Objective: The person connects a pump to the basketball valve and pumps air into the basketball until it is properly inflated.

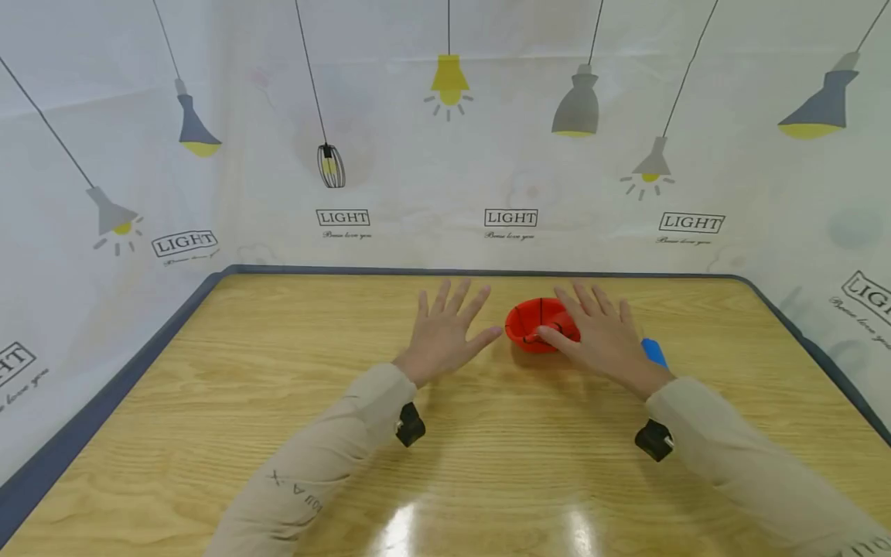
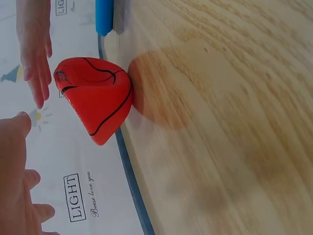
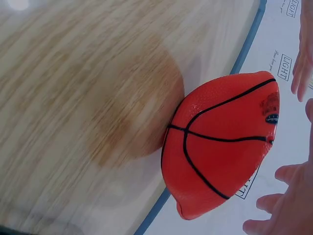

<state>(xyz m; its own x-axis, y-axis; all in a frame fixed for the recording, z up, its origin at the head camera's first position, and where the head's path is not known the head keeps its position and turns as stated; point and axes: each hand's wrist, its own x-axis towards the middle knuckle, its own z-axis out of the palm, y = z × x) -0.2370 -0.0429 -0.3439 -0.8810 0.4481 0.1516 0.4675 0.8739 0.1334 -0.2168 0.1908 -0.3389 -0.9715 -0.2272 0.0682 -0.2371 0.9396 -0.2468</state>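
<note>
A deflated red toy basketball [image 1: 532,316] with black lines sits on the table, its top caved in like a bowl. Both wrist views show the basketball [image 2: 105,105] [image 3: 220,132] from the side, touching the tabletop. Left of it, my left hand [image 1: 445,338] is held above the table with fingers spread, apart from the ball. My right hand [image 1: 604,340] also has spread fingers and covers the ball's right edge in the head view; it grips nothing. Beyond the right wrist lies a blue cylindrical object [image 1: 654,353], partly hidden by that hand; its kind is unclear.
The wood-grain table [image 1: 209,418] has a dark blue edge [image 1: 390,271] at the back and sides. Behind it hangs a white sheet [image 1: 418,170] printed with lamps and the word LIGHT. Black wrist cameras [image 1: 411,425] sit under both sleeves.
</note>
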